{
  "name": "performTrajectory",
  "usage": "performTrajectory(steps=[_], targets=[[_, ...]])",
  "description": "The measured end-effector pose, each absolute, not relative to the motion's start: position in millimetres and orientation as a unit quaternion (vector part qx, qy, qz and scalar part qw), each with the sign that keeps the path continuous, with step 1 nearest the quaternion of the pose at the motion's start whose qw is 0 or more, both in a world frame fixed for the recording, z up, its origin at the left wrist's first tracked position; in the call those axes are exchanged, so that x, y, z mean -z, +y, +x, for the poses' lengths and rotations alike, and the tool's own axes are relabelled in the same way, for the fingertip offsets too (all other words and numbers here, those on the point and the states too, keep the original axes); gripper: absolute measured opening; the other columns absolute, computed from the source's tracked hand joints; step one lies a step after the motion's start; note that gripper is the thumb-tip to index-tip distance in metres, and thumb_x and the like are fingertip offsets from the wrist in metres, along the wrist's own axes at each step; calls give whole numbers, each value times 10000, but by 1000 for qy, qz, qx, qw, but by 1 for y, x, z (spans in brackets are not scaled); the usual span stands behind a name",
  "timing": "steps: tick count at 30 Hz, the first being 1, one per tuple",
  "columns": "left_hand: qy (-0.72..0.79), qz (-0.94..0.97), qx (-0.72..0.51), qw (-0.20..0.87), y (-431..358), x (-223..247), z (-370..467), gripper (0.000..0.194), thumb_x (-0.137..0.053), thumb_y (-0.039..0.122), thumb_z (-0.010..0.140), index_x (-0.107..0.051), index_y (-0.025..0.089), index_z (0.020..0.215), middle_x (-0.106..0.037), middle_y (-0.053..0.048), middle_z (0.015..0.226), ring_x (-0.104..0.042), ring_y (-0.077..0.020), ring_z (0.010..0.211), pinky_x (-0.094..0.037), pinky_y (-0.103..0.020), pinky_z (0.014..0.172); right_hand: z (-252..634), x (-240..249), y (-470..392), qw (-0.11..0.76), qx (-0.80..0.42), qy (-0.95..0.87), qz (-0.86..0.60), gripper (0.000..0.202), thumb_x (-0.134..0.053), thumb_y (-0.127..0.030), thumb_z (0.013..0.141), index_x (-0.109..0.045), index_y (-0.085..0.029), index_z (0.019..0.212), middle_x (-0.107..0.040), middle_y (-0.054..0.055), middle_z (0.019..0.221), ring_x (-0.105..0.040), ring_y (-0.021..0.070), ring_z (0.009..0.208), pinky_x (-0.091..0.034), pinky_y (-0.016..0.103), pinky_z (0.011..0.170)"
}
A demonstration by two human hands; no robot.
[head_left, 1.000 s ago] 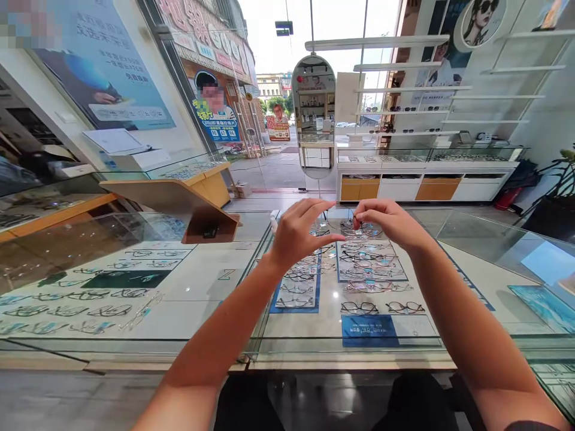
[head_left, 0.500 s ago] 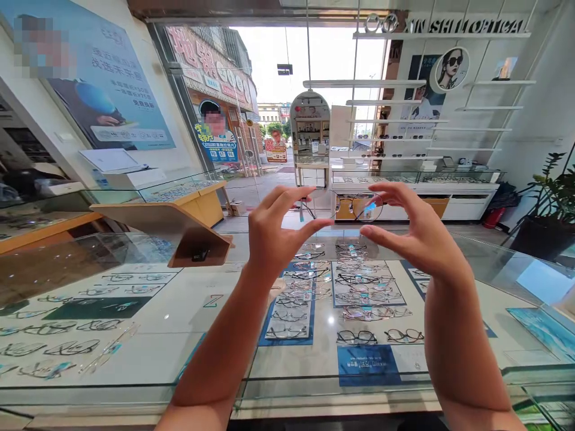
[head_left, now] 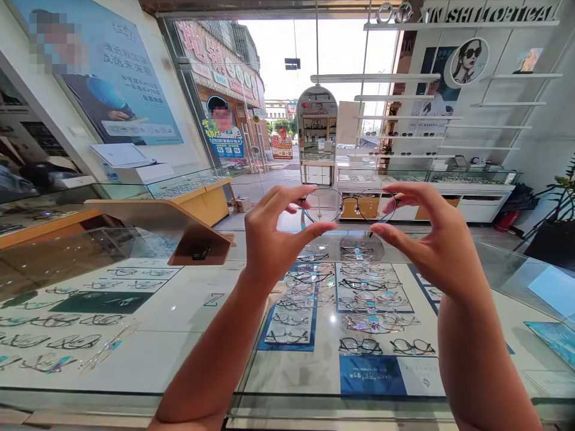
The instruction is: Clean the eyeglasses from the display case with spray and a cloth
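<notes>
A pair of thin-rimmed round eyeglasses (head_left: 349, 205) hangs in the air above the glass display counter, its lenses facing me. My left hand (head_left: 287, 221) grips its left side between thumb and fingertips. On the right side, my right hand (head_left: 417, 224) pinches the other edge in the same way. The dark bridge shows between the two hands. Beneath them, rows of eyeglasses (head_left: 366, 284) lie inside the counter.
A wooden stand (head_left: 157, 221) rests on the counter at the left. Beyond are an arched mirror (head_left: 318, 134), a white display cabinet (head_left: 480, 206), hanging shelves (head_left: 404, 118) and a potted plant (head_left: 554, 233). The counter's glass front edge (head_left: 287, 395) runs below my arms.
The hands have moved slightly apart, my right hand shifting right. The glasses now face me more squarely, with both round lenses showing. The view has shifted a little.
</notes>
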State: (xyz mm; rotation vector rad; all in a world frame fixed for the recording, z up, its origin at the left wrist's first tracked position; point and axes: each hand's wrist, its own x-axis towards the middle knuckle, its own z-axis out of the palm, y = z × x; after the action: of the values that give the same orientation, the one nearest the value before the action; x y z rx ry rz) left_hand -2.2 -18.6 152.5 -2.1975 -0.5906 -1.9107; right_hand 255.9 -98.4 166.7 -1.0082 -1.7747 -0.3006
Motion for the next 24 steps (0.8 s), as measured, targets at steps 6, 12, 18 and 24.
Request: performTrajectory(steps=[6, 12, 18, 24], targets=[[-187, -756, 625, 61, -14, -152, -7, 570, -898, 577, 829, -752, 278, 1292, -771, -33, 1042, -722, -175, 933, -627, -326, 803, 256, -166, -98, 515, 99, -737, -426, 487, -815, -514, 942, -651, -323, 1358, -797, 69, 1162, -778, 308, 1114, -626, 479, 969], [-181, -774, 604, 54, -6, -152, -9, 542, -856, 592, 871, -752, 273, 1296, -766, -36, 1007, -717, -186, 935, -614, -341, 805, 257, -164, -95, 512, 95, -734, -436, 451, -816, -464, 947, -657, -305, 1337, -800, 78, 1213, -773, 308, 1134, -616, 501, 1011], [-182, -774, 604, 53, 1, -151, -9, 512, -858, 568, 881, -755, 298, 1303, -760, -28, 1020, -711, -178, 927, -599, -338, 800, 257, -163, -92, 500, 96, -728, -460, 451, -818, -469, 943, -668, -312, 1338, -800, 73, 1196, -771, 314, 1116, -606, 519, 1018], [-191, -772, 603, 62, 2, -149, -8, 490, -858, 571, 879, -764, 303, 1278, -751, -21, 977, -694, -178, 894, -594, -343, 789, 259, -162, -91, 495, 113, -727, -462, 455, -807, -505, 948, -682, -316, 1343, -789, 70, 1160, -756, 311, 1104, -600, 518, 1007]])
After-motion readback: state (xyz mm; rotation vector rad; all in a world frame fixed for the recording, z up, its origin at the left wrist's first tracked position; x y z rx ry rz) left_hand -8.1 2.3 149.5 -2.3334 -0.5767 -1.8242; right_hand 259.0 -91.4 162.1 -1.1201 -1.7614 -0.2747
